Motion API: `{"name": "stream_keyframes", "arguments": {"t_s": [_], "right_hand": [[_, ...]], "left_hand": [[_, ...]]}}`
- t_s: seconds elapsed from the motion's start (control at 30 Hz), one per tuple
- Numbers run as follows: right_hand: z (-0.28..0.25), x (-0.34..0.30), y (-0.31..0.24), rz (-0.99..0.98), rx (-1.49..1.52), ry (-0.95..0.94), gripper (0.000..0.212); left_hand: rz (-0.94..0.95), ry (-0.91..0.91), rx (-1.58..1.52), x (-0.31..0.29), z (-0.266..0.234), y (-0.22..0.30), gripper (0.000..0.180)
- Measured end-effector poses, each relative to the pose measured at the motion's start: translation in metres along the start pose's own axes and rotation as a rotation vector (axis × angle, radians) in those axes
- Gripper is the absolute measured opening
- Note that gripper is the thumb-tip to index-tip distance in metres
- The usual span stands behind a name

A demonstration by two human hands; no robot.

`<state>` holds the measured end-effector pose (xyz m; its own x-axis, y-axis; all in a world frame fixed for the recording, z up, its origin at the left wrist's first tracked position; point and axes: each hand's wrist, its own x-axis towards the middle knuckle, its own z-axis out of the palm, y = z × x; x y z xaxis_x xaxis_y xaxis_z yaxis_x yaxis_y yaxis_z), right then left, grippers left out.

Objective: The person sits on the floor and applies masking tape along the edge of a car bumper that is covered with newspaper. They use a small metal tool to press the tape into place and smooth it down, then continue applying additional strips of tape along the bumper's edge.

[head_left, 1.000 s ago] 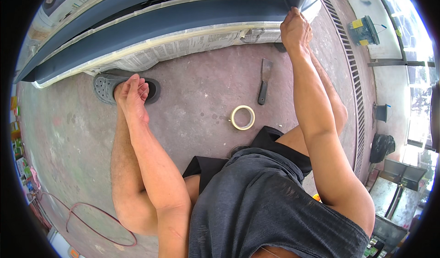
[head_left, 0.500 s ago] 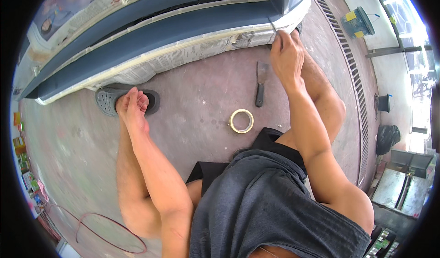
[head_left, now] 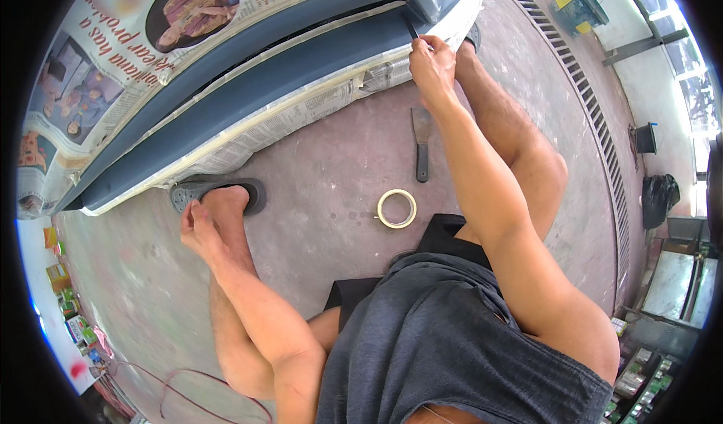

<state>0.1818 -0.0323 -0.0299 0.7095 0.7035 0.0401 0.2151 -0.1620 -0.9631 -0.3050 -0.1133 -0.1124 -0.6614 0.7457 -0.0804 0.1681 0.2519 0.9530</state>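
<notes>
My right hand (head_left: 434,66) is closed on a thin dark strip-like tool (head_left: 410,26), whose exact kind I cannot make out. Its tip is at the right end of a blue-grey panel (head_left: 301,71), which looks like a vehicle bumper masked with newspaper (head_left: 279,123) and pale tape. My left hand (head_left: 202,234) hangs by my left foot with loosely bent fingers and nothing visible in it. Between my legs, a scraper (head_left: 422,145) with a dark handle lies on the floor, nearer the panel than a roll of masking tape (head_left: 413,210).
Dark clogs (head_left: 256,196) are on my feet, close under the panel. A slotted floor drain (head_left: 580,85) runs along the right. Beyond it stand a bucket (head_left: 578,8) and a black bag (head_left: 660,198). A reddish hose (head_left: 169,382) curls at lower left.
My right hand and its tool have shifted left and up along the panel's right end. My left hand has moved left and down, off my left foot. More newspaper shows as the view has tilted.
</notes>
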Motion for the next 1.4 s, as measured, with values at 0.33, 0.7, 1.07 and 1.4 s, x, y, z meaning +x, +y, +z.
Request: {"name": "stream_keyframes", "arguments": {"t_s": [0.33,0.7,1.07,1.4], "right_hand": [[0.004,0.014,-0.011,0.1,-0.007,0.028,0.031],[0.01,0.023,-0.006,0.106,0.007,0.019,0.036],[0.026,0.014,-0.019,0.162,0.125,-0.026,0.027],[0.028,0.002,-0.039,0.23,0.199,-0.098,0.02]], "left_hand": [[0.024,-0.045,0.59,-0.003,0.001,0.005,0.042],[0.042,-0.06,0.665,-0.008,0.002,0.01,0.043],[0.016,-0.059,0.692,-0.005,0.003,0.007,0.045],[0.0,-0.053,0.699,-0.008,0.003,0.01,0.046]]}}
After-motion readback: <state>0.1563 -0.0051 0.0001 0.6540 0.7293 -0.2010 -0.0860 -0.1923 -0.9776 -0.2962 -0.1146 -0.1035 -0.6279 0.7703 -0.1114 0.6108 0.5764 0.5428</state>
